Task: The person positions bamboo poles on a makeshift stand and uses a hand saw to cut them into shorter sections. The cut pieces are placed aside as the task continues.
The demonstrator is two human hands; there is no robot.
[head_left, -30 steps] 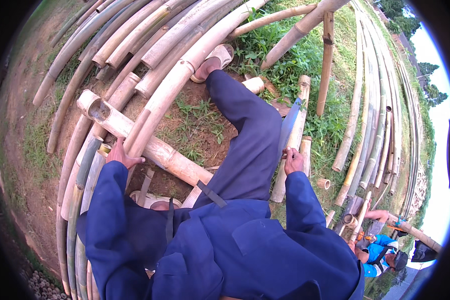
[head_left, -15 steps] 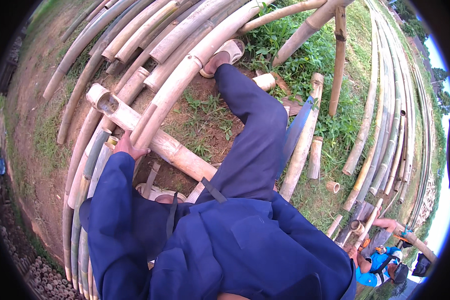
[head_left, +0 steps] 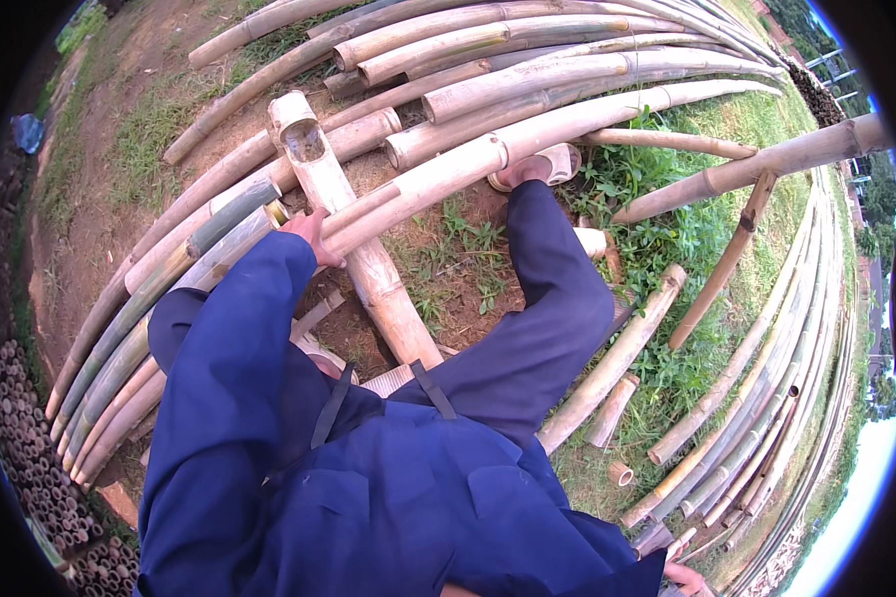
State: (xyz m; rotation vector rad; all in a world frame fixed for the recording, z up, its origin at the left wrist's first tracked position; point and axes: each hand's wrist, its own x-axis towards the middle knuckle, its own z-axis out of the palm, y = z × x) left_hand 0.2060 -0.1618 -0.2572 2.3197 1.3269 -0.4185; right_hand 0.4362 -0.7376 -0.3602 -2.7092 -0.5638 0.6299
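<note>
My left hand (head_left: pixel 314 237) is closed round the near end of a long peeled bamboo pole (head_left: pixel 438 189), thumb along its underside. The pole lies across a thick pale bamboo log (head_left: pixel 378 284), which has an open scooped notch (head_left: pixel 307 141) near its far end. The log runs back between my legs. My left hand is just right of the cut ends of some bamboo poles (head_left: pixel 259 214). My right sleeve (head_left: pixel 587 532) bends down to the right, and the hand itself is not visible. My sandalled foot (head_left: pixel 536 169) is beside the peeled pole.
Stacked bamboo poles (head_left: pixel 528 99) spread along the far side, and more poles (head_left: pixel 767 398) lie at the right. A leaning post (head_left: pixel 727 264) supports a crossbar (head_left: pixel 767 169). Short bamboo offcuts (head_left: pixel 612 410) lie by my right leg. Someone's skin (head_left: pixel 682 577) shows at the lower right.
My view has turned, so the scene sits rotated. The blue saw blade beside my right leg no longer shows, and the co-worker has mostly left the picture. My left hand stays on the pole.
</note>
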